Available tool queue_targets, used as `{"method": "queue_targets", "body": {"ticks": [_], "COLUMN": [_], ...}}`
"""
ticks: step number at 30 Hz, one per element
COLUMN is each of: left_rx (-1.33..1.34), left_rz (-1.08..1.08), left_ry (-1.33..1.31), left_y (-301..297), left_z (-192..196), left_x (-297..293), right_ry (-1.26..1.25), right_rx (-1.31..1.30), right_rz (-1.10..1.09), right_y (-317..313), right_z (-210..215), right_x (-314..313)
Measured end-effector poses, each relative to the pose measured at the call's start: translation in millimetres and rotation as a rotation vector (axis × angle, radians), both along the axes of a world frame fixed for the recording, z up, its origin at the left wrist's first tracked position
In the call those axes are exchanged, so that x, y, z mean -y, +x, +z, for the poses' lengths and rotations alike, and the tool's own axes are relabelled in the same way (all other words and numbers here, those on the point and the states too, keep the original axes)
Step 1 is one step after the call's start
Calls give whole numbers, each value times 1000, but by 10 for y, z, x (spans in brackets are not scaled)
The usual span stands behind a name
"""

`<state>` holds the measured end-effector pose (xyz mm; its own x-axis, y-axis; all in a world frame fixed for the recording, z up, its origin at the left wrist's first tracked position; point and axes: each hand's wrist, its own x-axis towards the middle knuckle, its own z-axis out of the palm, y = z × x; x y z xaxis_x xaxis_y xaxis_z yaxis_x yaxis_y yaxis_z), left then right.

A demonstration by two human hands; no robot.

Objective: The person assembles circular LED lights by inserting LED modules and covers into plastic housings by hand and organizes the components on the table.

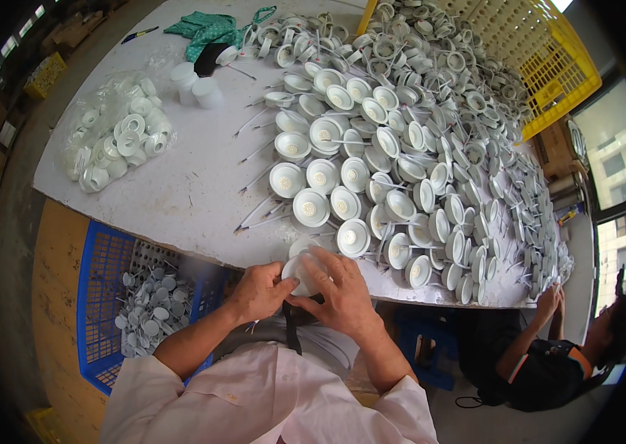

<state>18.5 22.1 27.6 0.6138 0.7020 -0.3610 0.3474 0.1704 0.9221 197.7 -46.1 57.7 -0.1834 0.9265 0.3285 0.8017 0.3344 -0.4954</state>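
Two bare hands met at the near edge of the surface (202,185), both closed on one white round lamp housing (299,268). The left hand (257,292) gripped its left rim, fingers curled together around it; the right hand (339,296) lay over its right side and top, thumb pressed across. The housing sat between the two palms, its open face turned up and away from the person, neither hand nearer than the other.

Just beyond it, rows of matching white housings (372,148) with thin wires covered the right half of the surface through to the far edge. A clear bag of white rings (116,137) lay near the left edge, with green cloth (209,29) at the far edge. A blue crate of small white discs (146,303) stood below the near left corner, a yellow crate (550,66) at the far right. A co-worker (550,355) sat by the right edge, beside a window.
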Motion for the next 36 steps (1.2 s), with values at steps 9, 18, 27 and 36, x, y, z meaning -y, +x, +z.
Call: {"method": "queue_targets", "body": {"ticks": [9, 18, 27, 36], "left_rx": [246, 257, 280, 243], "left_rz": [-59, -149, -109, -79], "left_ry": [-214, -201, -204, -206], "left_y": [132, 18, 11, -51], "left_z": [296, 8, -123, -160], "left_x": [-89, -65, 73, 82], "right_ry": [7, 110, 68, 88], "right_rx": [-12, 42, 168, 164], "right_rz": [-4, -466, -604, -615], "right_y": [356, 1158, 1351, 1349], "right_z": [210, 16, -200, -225], "right_x": [-78, 259, 130, 151]}}
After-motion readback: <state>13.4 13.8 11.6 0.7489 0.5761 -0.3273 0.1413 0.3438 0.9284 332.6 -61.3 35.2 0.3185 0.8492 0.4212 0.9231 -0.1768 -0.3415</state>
